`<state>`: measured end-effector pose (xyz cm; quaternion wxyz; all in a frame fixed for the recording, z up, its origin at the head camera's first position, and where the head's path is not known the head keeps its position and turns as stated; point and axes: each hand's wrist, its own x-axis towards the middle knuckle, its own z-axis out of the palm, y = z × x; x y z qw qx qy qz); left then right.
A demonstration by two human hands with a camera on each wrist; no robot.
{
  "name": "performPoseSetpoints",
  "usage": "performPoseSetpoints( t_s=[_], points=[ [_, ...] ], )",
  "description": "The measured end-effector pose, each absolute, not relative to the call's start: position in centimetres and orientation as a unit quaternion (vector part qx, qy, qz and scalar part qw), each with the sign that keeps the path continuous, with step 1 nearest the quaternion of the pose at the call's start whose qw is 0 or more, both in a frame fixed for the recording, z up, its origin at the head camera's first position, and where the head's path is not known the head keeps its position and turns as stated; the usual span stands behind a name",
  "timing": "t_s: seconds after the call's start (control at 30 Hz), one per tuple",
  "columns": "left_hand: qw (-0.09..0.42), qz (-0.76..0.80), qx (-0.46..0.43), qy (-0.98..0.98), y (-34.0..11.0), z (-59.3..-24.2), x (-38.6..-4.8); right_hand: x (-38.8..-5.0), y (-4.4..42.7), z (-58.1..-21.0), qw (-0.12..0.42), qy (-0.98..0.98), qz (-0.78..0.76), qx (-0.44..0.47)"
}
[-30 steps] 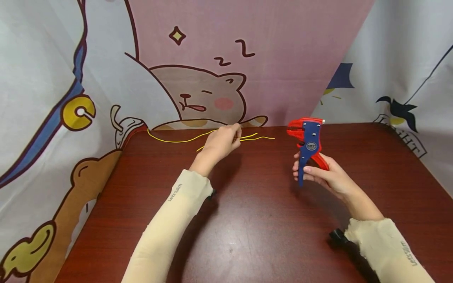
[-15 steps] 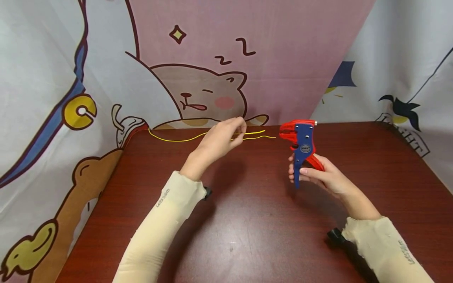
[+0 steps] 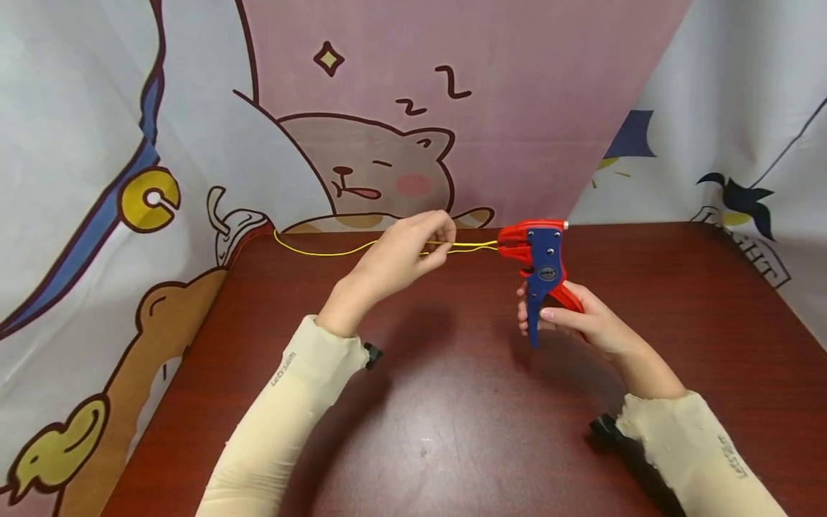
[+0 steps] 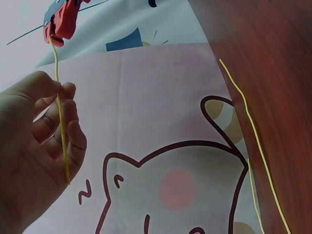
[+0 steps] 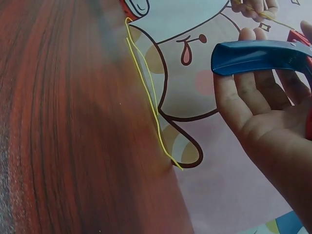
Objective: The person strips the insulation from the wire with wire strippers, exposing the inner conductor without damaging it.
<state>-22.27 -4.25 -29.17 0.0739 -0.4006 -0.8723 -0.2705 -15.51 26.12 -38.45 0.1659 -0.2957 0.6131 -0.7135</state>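
Observation:
My left hand pinches a short yellow wire between thumb and fingertips. The wire runs along the palm side of the fingers, and its far end meets the jaws of a red and blue wire stripper. How deep the end sits in the jaws I cannot tell. My right hand holds the stripper upright by its handles, fingers behind the blue handle and thumb at the front. The handles stand spread apart. In the left wrist view the stripper's red head shows at the top.
More yellow wires lie along the back edge of the brown table, by the cartoon-printed cloth. One wire curves off to the back left corner. Cloth also hangs at both sides.
The left hand has lifted the short wire and moved slightly right. The stripper in the right hand has moved left, and the wire's end now meets its jaws.

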Motion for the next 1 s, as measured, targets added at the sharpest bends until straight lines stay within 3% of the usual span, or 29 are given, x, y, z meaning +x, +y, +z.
performPoseSetpoints(
  t_s=[1.0],
  points=[
    [0.094, -0.281, -0.422, -0.857, -4.0, -28.4, -21.2, -15.8, 24.4, -38.2, 0.183, 0.577, -0.718, -0.344]
  ],
)
